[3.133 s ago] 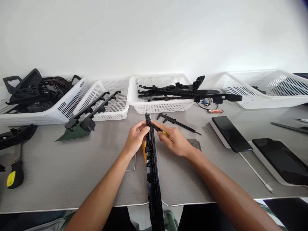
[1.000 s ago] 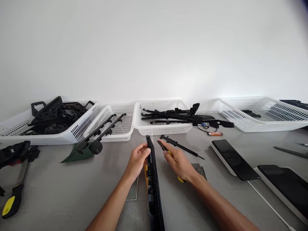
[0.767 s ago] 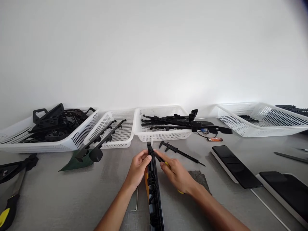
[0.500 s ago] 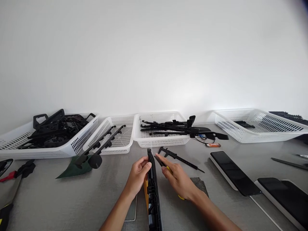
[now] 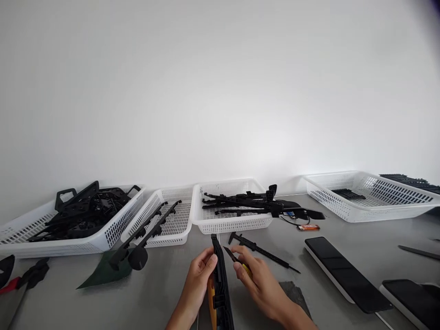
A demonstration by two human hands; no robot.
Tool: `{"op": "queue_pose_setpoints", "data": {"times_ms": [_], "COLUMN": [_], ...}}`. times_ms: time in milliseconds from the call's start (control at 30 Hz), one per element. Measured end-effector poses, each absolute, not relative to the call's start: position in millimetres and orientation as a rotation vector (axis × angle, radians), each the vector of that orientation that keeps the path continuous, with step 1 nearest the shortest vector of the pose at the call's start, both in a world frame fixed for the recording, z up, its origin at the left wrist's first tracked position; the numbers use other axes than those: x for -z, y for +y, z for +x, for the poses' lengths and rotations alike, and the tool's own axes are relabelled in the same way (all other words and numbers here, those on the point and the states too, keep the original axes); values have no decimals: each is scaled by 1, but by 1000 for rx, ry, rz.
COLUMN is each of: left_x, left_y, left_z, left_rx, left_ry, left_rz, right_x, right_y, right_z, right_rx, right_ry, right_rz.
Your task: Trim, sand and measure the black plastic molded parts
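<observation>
My left hand [image 5: 200, 273] grips a long, narrow black plastic strip [image 5: 222, 286] near its far end, thumb on the near face. The strip has ribs and clips along its length and runs down past the bottom of the view. Closed in my right hand [image 5: 263, 282] is a utility knife [image 5: 246, 270] with a yellow and black handle. Its dark blade points up and left, close beside the strip's right edge; whether it touches, I cannot tell. Something orange [image 5: 212, 305] shows behind the strip's left side. A black caliper [image 5: 263, 251] lies beyond my right hand.
White baskets [image 5: 197, 201] line the wall, several holding black plastic parts. A dark grey pad [image 5: 295, 295] lies by my right forearm, a green sheet [image 5: 103, 272] at left. Phones [image 5: 347, 272], an orange-labelled item [image 5: 308, 227] and a flat file-like tool [image 5: 417, 252] lie right.
The view has tilted up, so everything on the table sits lower. My right index finger, stretched along the knife before, is now more bent, and more of the blade shows.
</observation>
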State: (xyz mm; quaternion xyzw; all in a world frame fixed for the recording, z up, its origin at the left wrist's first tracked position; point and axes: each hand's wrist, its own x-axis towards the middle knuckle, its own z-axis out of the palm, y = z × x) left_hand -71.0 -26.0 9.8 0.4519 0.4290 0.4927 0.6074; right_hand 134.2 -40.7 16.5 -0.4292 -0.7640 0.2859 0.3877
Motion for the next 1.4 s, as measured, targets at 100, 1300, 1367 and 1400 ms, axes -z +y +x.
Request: {"op": "queue_pose_setpoints", "data": {"times_ms": [100, 1300, 1367, 1400], "left_x": [-6, 19, 22, 23], "left_y": [-24, -20, -20, -20], "left_z": [-72, -73, -73, -73], "left_rx": [-1135, -1168, -1170, -1173], "left_ry": [1006, 1148, 1153, 1155], "left_rz": [967, 921, 898, 889], "right_x": [-9, -11, -12, -13], "right_y": [-38, -32, -33, -34], "right_z": [133, 137, 136, 135], "right_rx": [-613, -124, -149, -163], "right_ry": [-1931, -2033, -2044, -2052], "right_rz": [-1100, -1069, -1079, -1081]}}
